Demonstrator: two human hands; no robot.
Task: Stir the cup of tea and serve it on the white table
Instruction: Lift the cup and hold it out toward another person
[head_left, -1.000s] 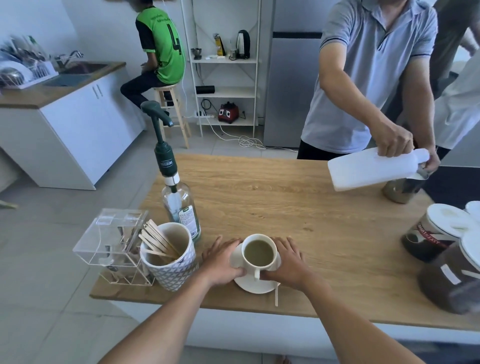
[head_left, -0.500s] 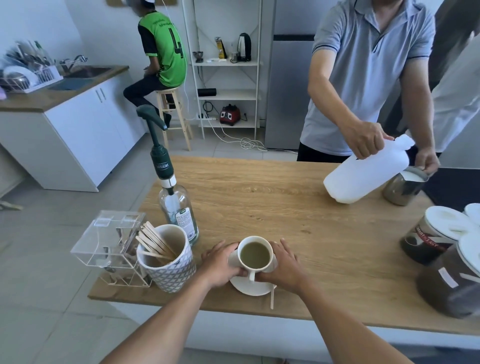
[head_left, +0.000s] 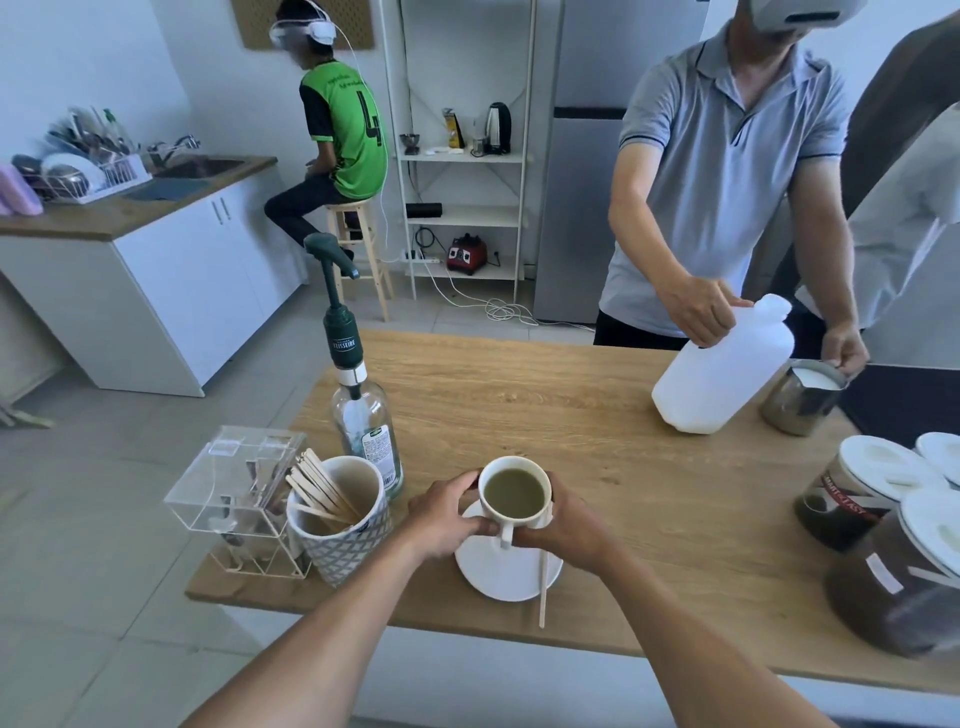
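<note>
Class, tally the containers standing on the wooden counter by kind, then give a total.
Cups: 2 (tea cup, stick cup)
Bottles: 1
Jugs: 2 (white, steel)
Jars: 3
Clear box: 1
Total: 9

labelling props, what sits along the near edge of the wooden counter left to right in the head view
clear acrylic box → patterned cup of wooden stirrers → white teacup of tea on white saucer → white-lidded dark jars

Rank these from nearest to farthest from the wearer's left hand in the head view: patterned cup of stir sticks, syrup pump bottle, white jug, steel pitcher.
From the left hand:
1. Patterned cup of stir sticks, just left of it.
2. Syrup pump bottle, behind it.
3. White jug, far right across the table.
4. Steel pitcher, just past the jug.
</note>
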